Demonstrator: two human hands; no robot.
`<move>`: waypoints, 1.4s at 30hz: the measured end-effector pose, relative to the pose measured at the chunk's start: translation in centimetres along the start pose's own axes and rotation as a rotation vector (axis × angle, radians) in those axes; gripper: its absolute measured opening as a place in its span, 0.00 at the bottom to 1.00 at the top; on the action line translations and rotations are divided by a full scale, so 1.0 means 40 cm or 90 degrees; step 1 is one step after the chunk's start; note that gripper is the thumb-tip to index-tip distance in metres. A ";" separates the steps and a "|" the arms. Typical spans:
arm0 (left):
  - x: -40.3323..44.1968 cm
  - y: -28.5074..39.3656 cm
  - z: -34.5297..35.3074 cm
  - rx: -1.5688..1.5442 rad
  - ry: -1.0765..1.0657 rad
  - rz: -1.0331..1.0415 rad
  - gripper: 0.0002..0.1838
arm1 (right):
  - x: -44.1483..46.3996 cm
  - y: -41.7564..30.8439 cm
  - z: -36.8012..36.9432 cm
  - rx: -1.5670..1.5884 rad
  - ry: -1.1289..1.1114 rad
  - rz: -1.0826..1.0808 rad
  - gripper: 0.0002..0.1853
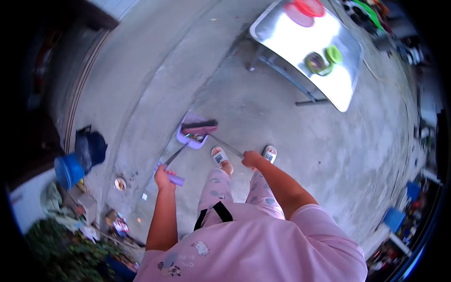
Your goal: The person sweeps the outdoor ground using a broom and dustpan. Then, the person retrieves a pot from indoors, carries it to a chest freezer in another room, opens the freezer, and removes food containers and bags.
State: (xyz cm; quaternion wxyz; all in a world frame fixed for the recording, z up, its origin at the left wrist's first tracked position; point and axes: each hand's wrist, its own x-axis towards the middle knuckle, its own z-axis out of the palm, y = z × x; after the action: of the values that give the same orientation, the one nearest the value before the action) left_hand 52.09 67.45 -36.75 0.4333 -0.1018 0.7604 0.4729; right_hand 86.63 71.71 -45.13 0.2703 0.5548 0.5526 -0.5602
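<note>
My left hand (164, 178) is closed round the handle of a purple dustpan (192, 142), whose pan rests on the concrete floor left of my feet. Bits of litter lie inside the pan. With my right hand (252, 160) I grip the thin stick of a broom (202, 129). Its pink head with dark bristles sits over the dustpan's opening, partly hiding the inside. Whether the bristles touch the litter I cannot tell.
A shiny metal table (300, 40) stands ahead to the right, bearing a green container (319, 64) and a red basket (310, 7). Blue buckets (69, 171) are at the left. Small litter (144, 196) and a round item (120, 183) lie on the floor.
</note>
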 end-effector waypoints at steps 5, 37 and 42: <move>-0.121 -0.046 0.026 0.052 -0.055 0.016 0.07 | -0.167 0.323 0.229 0.086 0.179 -0.040 0.15; -1.248 -1.260 1.302 0.989 -0.805 0.323 0.10 | -0.562 1.535 0.519 0.878 0.251 0.649 0.13; -1.421 -1.364 1.322 0.990 -0.781 0.261 0.10 | -0.443 1.399 0.533 0.819 0.295 0.560 0.12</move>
State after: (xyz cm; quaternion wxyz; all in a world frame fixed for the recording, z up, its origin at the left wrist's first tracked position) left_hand 146.98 66.63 -37.63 0.6060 0.6020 0.5065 -0.1175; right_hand 135.22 33.03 -51.52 -0.0275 0.8696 -0.1044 -0.4819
